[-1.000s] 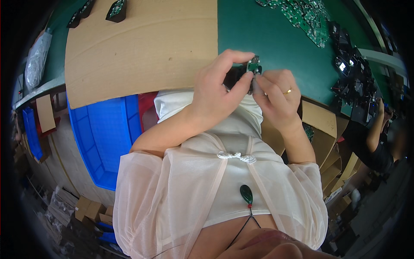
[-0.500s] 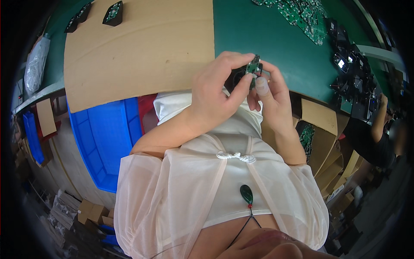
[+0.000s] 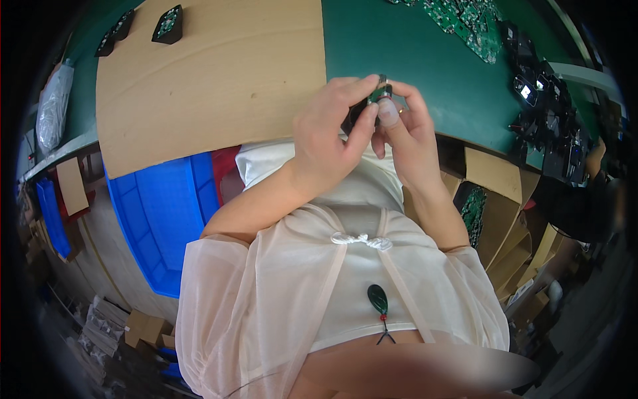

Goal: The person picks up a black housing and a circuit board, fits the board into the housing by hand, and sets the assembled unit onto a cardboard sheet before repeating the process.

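A small green circuit board is held between the two hands, raised just above the near edge of the green surface and close to the body. A dark part sits against the board, mostly hidden by the fingers, so its shape cannot be told. The left hand is closed on the board from the left side, with its fingers curled over the top and its thumb pressed up toward the board's lower edge. The right hand is closed on it from the right, with its thumb laid flat against the board's near face. The two hands are touching each other around the piece.

To the left of the hands, a large sheet of brown cardboard is spread over the surface, and two small dark units are seen at its far corner. Beyond the right hand, a loose heap of green circuit boards is laid on the surface, and further right a cluster of black devices is seen. Below the left forearm a blue plastic crate is placed, and below the right forearm an open cardboard box with more green boards inside is seen. A clear plastic bag is seen far to the left.
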### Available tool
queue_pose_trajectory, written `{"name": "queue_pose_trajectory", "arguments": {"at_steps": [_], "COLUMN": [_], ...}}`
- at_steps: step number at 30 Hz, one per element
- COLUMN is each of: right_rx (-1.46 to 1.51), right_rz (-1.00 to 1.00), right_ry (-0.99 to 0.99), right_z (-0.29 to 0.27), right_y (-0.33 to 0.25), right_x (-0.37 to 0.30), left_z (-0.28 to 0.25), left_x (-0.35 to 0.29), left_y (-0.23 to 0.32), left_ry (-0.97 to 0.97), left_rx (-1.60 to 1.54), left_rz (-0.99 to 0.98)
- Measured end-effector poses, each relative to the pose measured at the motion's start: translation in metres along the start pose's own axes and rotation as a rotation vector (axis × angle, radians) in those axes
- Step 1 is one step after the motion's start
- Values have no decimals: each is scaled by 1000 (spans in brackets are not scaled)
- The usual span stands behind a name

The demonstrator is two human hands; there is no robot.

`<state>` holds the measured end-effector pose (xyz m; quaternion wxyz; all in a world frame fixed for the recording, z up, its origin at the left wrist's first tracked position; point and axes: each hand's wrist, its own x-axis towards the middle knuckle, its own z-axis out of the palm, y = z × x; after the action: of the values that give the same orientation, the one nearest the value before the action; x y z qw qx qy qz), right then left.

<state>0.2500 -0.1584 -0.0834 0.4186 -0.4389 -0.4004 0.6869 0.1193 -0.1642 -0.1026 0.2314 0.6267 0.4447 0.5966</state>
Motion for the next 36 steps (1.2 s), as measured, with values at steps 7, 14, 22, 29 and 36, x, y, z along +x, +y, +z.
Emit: {"name": "queue_pose_trajectory", "arguments": {"at_steps": [7,14,22,29,36], "right_rx": [108,-24,-746,-1123,-1026], "right_rz": [-44,-245,-550,-1085,-967], "right_ry": [25,111,-199,-113,104], "right_z": [9,-8,-12,-18,-12], "right_y": [-7,-5,-6,-15,-22], "right_x": [-3,-13,-24,-7,-2], "left_z": [-3,-18,-28,-22,-29], "left_x": [3,-2,13,1,12], "left_y": [3,3,-1,1,23], "left_ry": [16,-217,-466,-339,-259], "left_rx": [-164,-316,-679,-642,-774], "left_rz": [-128,-474,-977,-868,-927]}}
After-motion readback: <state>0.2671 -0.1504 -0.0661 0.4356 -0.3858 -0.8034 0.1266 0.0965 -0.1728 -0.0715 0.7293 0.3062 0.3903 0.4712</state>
